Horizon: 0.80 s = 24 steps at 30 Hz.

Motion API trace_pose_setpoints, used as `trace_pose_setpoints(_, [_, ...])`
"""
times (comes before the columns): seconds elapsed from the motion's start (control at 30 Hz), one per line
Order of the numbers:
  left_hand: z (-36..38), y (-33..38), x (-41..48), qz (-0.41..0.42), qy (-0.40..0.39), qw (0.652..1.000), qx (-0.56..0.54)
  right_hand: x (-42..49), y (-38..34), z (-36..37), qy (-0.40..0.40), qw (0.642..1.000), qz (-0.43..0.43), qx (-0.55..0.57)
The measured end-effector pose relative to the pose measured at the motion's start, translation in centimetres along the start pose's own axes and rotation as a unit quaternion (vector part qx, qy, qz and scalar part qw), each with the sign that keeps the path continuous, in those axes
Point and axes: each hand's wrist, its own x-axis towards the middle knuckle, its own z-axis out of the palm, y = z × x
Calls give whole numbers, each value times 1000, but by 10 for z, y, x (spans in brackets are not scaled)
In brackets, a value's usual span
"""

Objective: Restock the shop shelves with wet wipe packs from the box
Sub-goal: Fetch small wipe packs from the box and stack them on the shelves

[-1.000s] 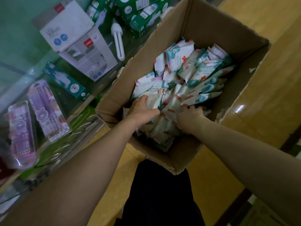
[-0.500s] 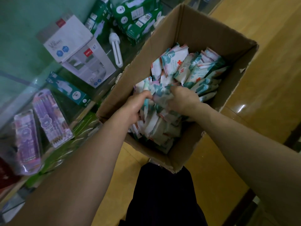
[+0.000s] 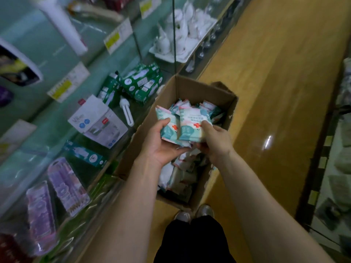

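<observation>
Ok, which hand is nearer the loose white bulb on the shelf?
Left. The left hand, holding wipe packs over the box, is right of the bulb; the right hand is farther right.

The wipe packs [image 3: 191, 126] held between the left hand [image 3: 161, 147] and right hand [image 3: 216, 145] are soft plastic film, smooth with a slight sheen. The box [image 3: 199, 90] right under both hands is plain brown cardboard, matt and kinda rough, with ragged torn edges on its flaps. Off to the right of the right hand the floor [image 3: 275, 92] is some wood-tone stuff, really glossy with a bright glare spot, and left of the left hand it's all shiny glass shelving [image 3: 34, 156], purple packs [image 3: 66, 185] in clear glossy plastic shells and green cartons [image 3: 141, 85] of lightly glossy printed card.
</observation>
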Motion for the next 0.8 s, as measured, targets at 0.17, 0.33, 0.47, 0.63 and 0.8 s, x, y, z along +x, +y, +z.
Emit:
trace_pose_setpoints(0.17, [51, -6, -41, 17, -78, 997, -14, -53, -35, -25, 3, 995, -10, 102])
trace_pose_setpoints(0.33, [102, -16, -73, 5, -93, 996, -7, -97, -68, -59, 23, 976, -58, 208])
trace_pose_setpoints(0.47, [141, -38, -82, -8, -114, 993, 26, -123, -86, -97, 53, 963, -110, 242])
trace_pose_setpoints(0.63, [204, -84, -94, -34, -166, 982, 82, -151, -106, -165, 107, 941, -164, 276])
trace_pose_setpoints(0.8, [274, -146, -117, -63, -228, 964, 124, -177, -127, -243, 137, 919, -212, 303])
